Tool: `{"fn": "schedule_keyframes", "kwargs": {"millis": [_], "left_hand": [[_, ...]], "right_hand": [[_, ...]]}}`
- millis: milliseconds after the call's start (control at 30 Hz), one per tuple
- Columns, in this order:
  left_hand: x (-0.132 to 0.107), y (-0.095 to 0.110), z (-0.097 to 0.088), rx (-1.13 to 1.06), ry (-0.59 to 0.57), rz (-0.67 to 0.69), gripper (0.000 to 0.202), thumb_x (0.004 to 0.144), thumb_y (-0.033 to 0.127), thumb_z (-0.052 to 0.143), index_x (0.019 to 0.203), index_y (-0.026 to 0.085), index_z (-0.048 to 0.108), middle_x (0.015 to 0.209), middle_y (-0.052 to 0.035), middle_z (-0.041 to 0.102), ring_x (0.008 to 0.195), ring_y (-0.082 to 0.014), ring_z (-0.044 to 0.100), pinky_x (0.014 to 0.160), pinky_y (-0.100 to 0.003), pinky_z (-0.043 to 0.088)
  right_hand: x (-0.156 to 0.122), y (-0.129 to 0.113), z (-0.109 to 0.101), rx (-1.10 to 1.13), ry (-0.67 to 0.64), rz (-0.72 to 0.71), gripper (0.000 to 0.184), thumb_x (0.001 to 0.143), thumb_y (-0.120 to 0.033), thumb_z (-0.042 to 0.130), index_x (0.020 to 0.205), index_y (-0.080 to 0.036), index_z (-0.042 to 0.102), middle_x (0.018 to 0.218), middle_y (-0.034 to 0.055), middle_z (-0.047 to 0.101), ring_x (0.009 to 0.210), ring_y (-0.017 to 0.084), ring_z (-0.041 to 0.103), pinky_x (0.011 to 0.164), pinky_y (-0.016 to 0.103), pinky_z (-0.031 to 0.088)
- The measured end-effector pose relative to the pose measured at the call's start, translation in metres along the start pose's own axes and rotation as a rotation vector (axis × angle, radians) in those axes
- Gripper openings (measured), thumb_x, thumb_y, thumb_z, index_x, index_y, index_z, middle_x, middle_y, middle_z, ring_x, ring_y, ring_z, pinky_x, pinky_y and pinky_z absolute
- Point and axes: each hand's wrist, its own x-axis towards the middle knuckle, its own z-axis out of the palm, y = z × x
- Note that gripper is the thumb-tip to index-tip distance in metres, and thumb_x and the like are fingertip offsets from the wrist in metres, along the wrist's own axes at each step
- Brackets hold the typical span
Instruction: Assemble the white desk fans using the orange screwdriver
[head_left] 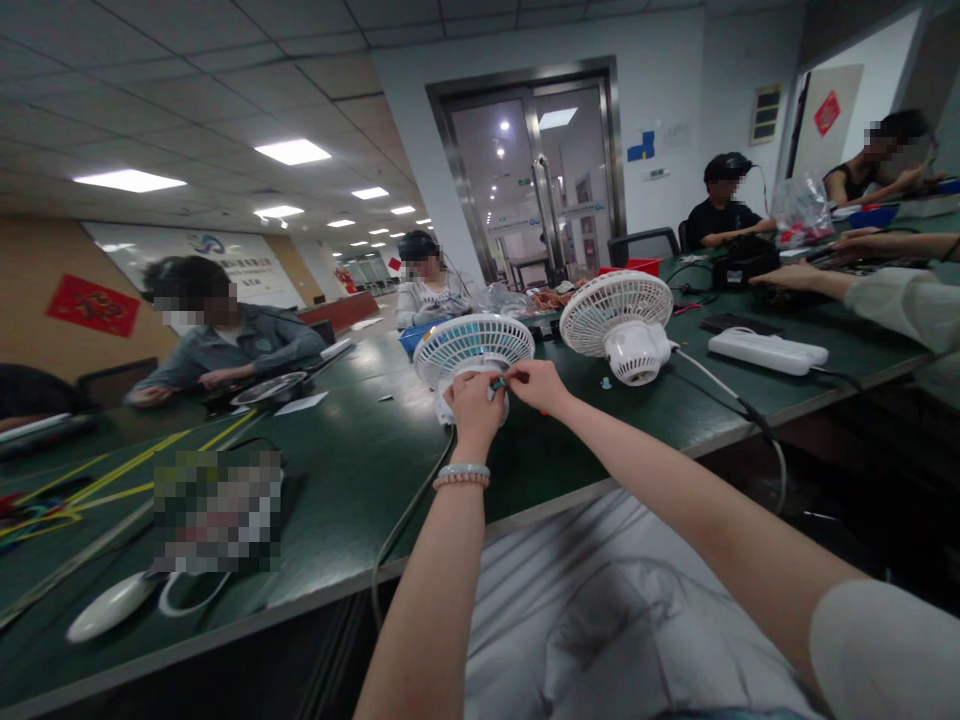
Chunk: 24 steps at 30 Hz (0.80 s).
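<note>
A white fan (474,340) with a round slatted cage stands on the green table in front of me, its back toward me. My left hand (476,398) rests against the fan's rear housing, fingers bent around it. Close beside it, my right hand (536,386) pinches at a small teal piece (499,383) at the housing's right side; its exact kind is too small to make out. A second white fan (619,315) stands to the right, apart from both hands. Between the fans lies a small pale blue piece (606,383).
A white power strip (766,350) lies to the right, near a co-worker's hand (795,280). Fan cords (409,515) hang over the table's front edge. At the left are a white oval object (111,607) and yellow strips (127,490). Several people sit around the table.
</note>
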Motion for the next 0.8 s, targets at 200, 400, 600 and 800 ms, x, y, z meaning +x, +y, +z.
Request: {"fn": "schedule_keyframes", "kwargs": {"millis": [200,400,600,800], "left_hand": [[0.0001,-0.001,0.0002,-0.003,0.002,0.017,0.022,0.074,0.029,0.055,0.094,0.025,0.062,0.096,-0.0041,0.065,0.105,-0.0254,0.044,0.088,-0.043,0.025],[0.0,-0.0022,0.0016,-0.003,0.011,0.015,0.022,0.073,0.029,0.056,0.094,0.026,0.062,0.095,-0.0036,0.065,0.105,-0.0251,0.045,0.088,-0.043,0.025],[0.0003,-0.0033,0.0027,-0.011,0.029,0.028,0.021,0.073,0.03,0.058,0.093,0.026,0.062,0.093,-0.003,0.065,0.103,-0.0243,0.046,0.088,-0.042,0.026],[0.0002,-0.0024,0.0019,-0.004,0.021,0.021,0.021,0.073,0.029,0.056,0.093,0.025,0.063,0.094,-0.0041,0.065,0.105,-0.025,0.045,0.088,-0.043,0.025]], "right_hand": [[-0.0003,-0.0026,-0.0017,-0.007,-0.02,0.041,0.02,0.07,-0.013,0.051,0.077,-0.018,0.069,0.076,0.0004,0.068,0.07,0.013,0.059,0.07,0.022,0.044],[-0.0008,-0.0033,-0.0031,-0.011,-0.022,0.046,0.021,0.07,-0.012,0.05,0.076,-0.018,0.069,0.075,0.0004,0.068,0.069,0.013,0.06,0.069,0.022,0.044],[0.0,-0.0017,-0.0015,-0.013,-0.017,0.046,0.02,0.071,-0.012,0.051,0.076,-0.017,0.07,0.076,0.0014,0.069,0.071,0.013,0.061,0.072,0.022,0.044],[-0.0005,-0.0021,-0.0022,-0.071,-0.048,-0.007,0.022,0.072,-0.011,0.049,0.078,-0.017,0.07,0.081,0.0027,0.069,0.076,0.014,0.062,0.075,0.023,0.044]]}}
